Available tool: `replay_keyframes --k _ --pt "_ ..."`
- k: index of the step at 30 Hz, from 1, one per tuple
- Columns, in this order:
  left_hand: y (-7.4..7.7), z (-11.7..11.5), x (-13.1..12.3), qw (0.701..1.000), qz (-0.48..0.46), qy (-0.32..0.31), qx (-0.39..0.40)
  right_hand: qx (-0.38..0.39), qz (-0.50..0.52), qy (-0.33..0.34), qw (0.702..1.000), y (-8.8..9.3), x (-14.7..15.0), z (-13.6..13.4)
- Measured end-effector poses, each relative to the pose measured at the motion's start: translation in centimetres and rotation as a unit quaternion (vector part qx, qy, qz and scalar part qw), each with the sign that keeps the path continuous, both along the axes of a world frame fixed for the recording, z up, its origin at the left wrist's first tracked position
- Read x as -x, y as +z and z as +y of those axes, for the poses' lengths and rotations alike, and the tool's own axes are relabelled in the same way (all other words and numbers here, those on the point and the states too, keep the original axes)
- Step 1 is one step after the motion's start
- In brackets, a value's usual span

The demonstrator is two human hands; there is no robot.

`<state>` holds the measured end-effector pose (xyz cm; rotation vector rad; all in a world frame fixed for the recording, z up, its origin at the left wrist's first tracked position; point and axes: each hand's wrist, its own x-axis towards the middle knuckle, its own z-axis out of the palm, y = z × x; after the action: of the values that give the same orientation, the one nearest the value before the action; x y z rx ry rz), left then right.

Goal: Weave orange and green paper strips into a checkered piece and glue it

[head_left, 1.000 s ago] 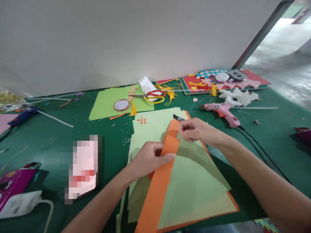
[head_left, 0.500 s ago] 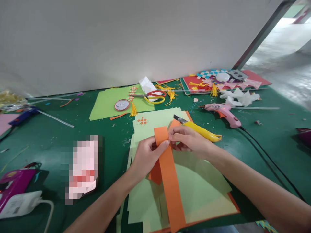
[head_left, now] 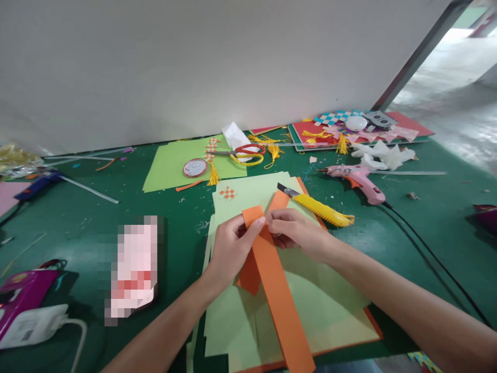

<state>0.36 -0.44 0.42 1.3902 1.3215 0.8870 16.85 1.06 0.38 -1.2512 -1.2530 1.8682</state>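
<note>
A long orange paper strip (head_left: 286,298) slants down towards me over a stack of pale green paper (head_left: 326,305). Near its top end, my left hand (head_left: 229,251) grips it with the thumb on top and fingers behind. My right hand (head_left: 298,230) is closed in a pinch at the strip's right edge, its fingertips close to my left thumb. Another orange paper piece (head_left: 249,277) lies under the strip, partly hidden by my hands. Just beyond my right hand is a yellow utility knife (head_left: 322,210) with its blade out. A small orange-and-white checkered piece (head_left: 227,193) lies on the green paper.
Scissors (head_left: 248,154), a round tin (head_left: 195,168) and yellow tassels lie at the back. On the right rests a pink glue gun (head_left: 361,181) with a trailing cord. A phone-like blurred object (head_left: 134,269), a blue glue gun (head_left: 39,185) and a white plug (head_left: 34,326) are left.
The long strip's near end has swung to the right, and its top end has shifted slightly left and down. Both hands have moved slightly left with it.
</note>
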Motion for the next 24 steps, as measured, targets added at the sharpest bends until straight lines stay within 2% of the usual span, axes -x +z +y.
replay_keyframes --k 8,14,16,20,22,24 --pt "-0.1 0.6 0.6 0.999 0.015 0.038 -0.018 0.028 0.01 0.027 0.999 0.0 0.2 -0.5" --pt "-0.1 1.1 1.0 0.997 -0.032 0.067 -0.01 0.039 0.018 0.041 0.998 -0.1 0.4 -0.5" --pt "0.0 1.1 1.0 0.998 -0.036 0.053 0.0 0.031 0.011 0.028 0.999 -0.1 0.3 -0.4" --pt "0.2 0.8 0.6 0.999 -0.024 -0.032 0.03 0.01 0.015 -0.014 1.0 -0.2 0.0 -0.1" --pt "0.3 0.7 0.4 0.999 -0.01 -0.039 0.028 0.008 0.02 -0.022 1.0 -0.2 -0.1 -0.1" --pt "0.2 0.7 0.5 1.0 0.009 -0.021 0.011 0.004 0.02 -0.016 1.0 -0.3 -0.1 -0.1"
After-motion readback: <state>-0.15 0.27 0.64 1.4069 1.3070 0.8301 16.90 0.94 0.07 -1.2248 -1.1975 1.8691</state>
